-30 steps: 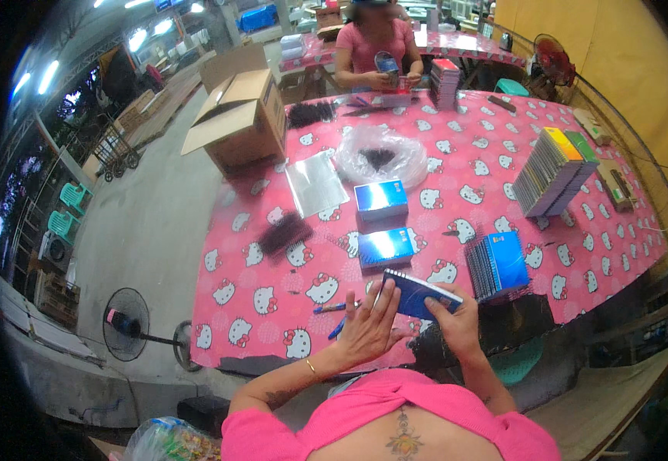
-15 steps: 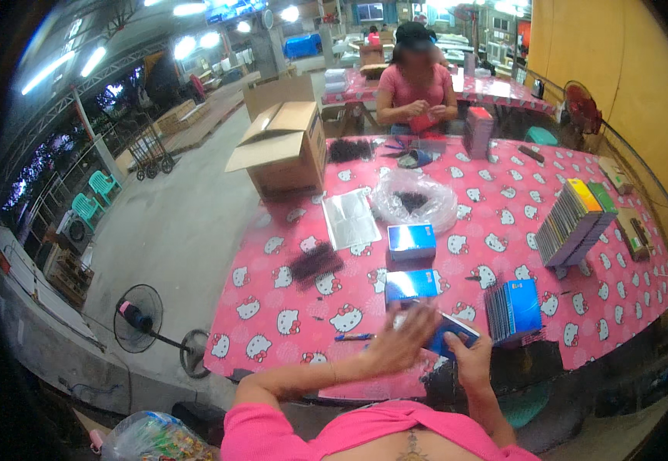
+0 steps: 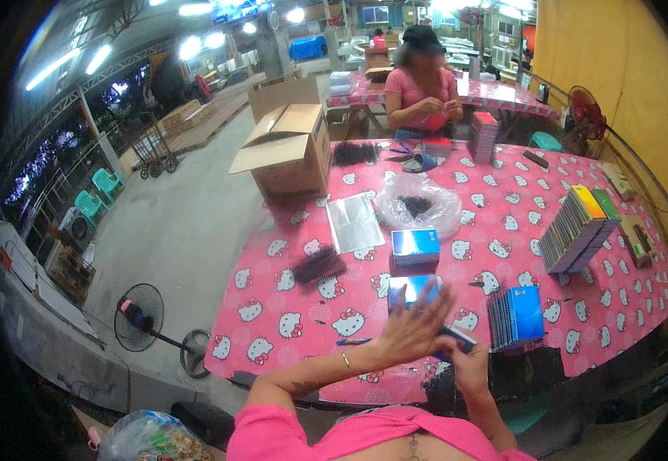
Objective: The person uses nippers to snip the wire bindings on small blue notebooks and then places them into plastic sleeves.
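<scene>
My right hand (image 3: 471, 366) grips a small blue notebook (image 3: 457, 336) near the table's front edge. Over the notebook's left part, my left hand (image 3: 418, 326) is spread with its fingers apart and covers some of it. Whether the palm touches the cover cannot be made out. Just beyond my left fingers lies a stack of blue notebooks (image 3: 402, 289), partly hidden by them. A second blue stack (image 3: 415, 244) stands farther back. To the right, several spiral-bound blue notebooks (image 3: 526, 313) stand upright in a row.
A pen (image 3: 354, 341) lies left of my hands. Black binding coils (image 3: 319, 266) lie beyond it, near a clear plastic bag (image 3: 443, 206). An open carton (image 3: 292, 165) stands far left, yellow-and-green notebooks (image 3: 572, 230) right. A co-worker (image 3: 422, 88) works across the table.
My left hand has risen from the notebook and spread its fingers. The notebook is tilted more in my right hand. The whole view has shifted slightly.
</scene>
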A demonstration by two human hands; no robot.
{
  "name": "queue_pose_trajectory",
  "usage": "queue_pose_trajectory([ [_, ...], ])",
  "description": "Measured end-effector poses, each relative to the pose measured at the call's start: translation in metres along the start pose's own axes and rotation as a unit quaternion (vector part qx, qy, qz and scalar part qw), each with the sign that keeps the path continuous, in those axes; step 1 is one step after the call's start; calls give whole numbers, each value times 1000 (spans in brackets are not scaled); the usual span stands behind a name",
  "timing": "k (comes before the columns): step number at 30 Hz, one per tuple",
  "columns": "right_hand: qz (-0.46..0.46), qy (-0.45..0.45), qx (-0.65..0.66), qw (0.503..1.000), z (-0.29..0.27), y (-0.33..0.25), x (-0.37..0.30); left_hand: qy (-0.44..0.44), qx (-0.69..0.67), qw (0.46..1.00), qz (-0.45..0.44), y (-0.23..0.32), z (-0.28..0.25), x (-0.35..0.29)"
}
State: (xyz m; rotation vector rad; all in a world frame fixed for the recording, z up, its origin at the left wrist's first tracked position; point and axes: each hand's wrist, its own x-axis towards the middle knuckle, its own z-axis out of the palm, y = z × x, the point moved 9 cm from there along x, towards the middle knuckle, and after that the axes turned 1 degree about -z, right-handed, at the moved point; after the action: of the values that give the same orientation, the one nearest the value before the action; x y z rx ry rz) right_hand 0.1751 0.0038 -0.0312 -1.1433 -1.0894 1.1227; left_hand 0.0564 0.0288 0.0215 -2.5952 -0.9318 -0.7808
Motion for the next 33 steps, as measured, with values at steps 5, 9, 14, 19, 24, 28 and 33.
queue_pose_trajectory([
  [5, 6, 54, 38, 998, -8, -14, 3, 30, -98, 993, 60, 29, -2, -21],
  [9, -3, 21, 48, 999, -3, -3, 1, -30, -56, 997, 40, 10, -1, 7],
  [14, -40, 16, 67, 997, 4, -16, 18, 53, -48, 997, 34, 11, 1, 2],
  [19, -34, 65, 22, 997, -15, -11, 15, -47, -129, 988, 64, 34, 17, -9],
  [24, -48, -10, 32, 998, 5, -6, 11, -14, -205, 978, 33, 22, 7, 13],
  [28, -4, 49, 15, 999, -12, -6, 8, -4, -421, 907, -21, 31, 6, -21],
  [33, -94, -51, -100, 989, 0, 12, -3, -76, -604, 763, -220, 2, 47, -28],
])
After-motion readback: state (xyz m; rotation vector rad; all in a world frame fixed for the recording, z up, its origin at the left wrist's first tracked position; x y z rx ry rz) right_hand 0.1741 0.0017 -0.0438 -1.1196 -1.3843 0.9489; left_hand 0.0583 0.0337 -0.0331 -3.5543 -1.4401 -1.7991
